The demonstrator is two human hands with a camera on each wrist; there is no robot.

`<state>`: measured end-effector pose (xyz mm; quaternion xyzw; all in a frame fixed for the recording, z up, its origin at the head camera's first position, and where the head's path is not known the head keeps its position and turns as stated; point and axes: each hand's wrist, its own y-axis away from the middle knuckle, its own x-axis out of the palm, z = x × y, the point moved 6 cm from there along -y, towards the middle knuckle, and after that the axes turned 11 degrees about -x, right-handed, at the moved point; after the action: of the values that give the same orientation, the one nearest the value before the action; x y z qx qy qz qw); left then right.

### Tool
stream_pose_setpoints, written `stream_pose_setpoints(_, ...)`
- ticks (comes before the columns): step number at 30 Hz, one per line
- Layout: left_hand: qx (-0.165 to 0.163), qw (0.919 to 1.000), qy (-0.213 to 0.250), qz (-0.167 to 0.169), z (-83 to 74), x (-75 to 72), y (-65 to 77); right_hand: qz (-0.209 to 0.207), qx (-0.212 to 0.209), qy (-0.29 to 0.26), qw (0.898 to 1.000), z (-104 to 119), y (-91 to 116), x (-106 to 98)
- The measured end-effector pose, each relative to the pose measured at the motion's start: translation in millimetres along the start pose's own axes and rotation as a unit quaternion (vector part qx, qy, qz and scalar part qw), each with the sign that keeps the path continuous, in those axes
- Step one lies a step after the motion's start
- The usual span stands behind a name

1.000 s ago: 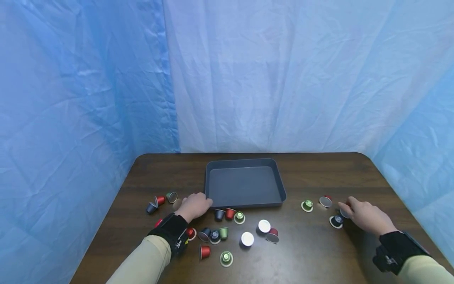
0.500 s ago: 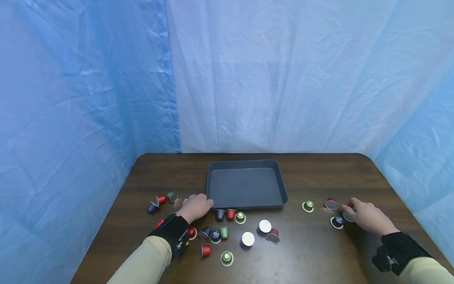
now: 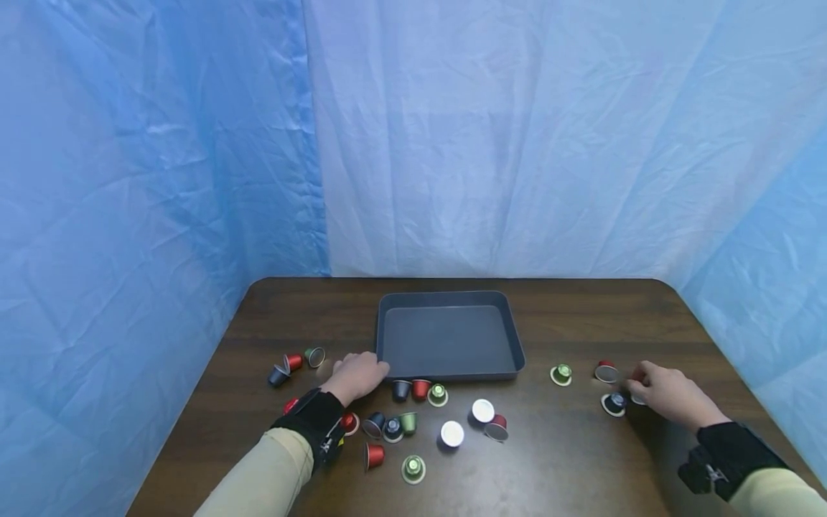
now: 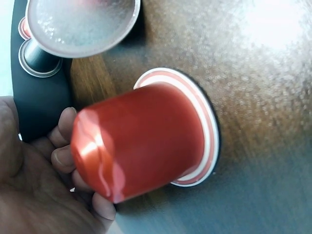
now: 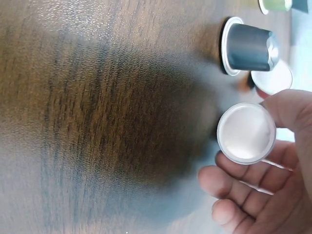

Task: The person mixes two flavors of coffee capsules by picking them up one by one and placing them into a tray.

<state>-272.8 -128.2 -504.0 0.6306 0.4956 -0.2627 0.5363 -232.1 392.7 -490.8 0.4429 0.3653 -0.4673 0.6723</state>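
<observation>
My right hand [image 3: 672,391] is at the right side of the table, with thumb and fingers curled around a coffee capsule [image 5: 246,132] that shows its silver lid. The fingers hide its body. Close beside that hand are an upright dark coffee capsule [image 5: 251,48] and a red coffee capsule [image 3: 606,372] on its side. My left hand [image 3: 357,377] rests at the near left corner of the dark grey tray [image 3: 449,375], fingers loosely bent, nothing visibly held. In the left wrist view, a red coffee capsule [image 4: 146,141] stands near the hand.
Several more capsules lie scattered before the tray, such as a green capsule [image 3: 413,469] and a white-lidded capsule [image 3: 451,434]. Another green capsule [image 3: 561,374] stands right of the tray. Blue curtains [image 3: 510,143] hang behind the brown table [image 3: 581,316].
The fingers of my right hand have drawn in around the capsule under them. The red capsule near that hand has shifted slightly right. My left hand has stayed by the tray corner.
</observation>
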Motion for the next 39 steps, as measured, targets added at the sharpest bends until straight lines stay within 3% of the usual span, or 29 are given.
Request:
stream_pose_setpoints(9,-0.001,1.0,-0.004,0.001,-0.3,-0.2,0.9,-0.016,-0.007,0.013,1.0,7.5,1.1,-7.6)
stream_pose_setpoints(15,-0.003,1.0,-0.005,0.003,0.4,-1.1,1.8,-0.05,-0.022,0.012,0.998,21.6,-0.8,-20.8)
stream_pose_setpoints(25,0.004,0.9996,-0.028,-0.002,-3.4,-1.2,3.2,-0.121,-0.135,0.035,0.983,73.4,-3.5,-40.1)
stream_pose_setpoints(39,0.003,0.9989,-0.047,0.0,-7.1,1.9,4.0,-0.124,-0.199,0.001,0.972,134.3,-7.5,-49.8)
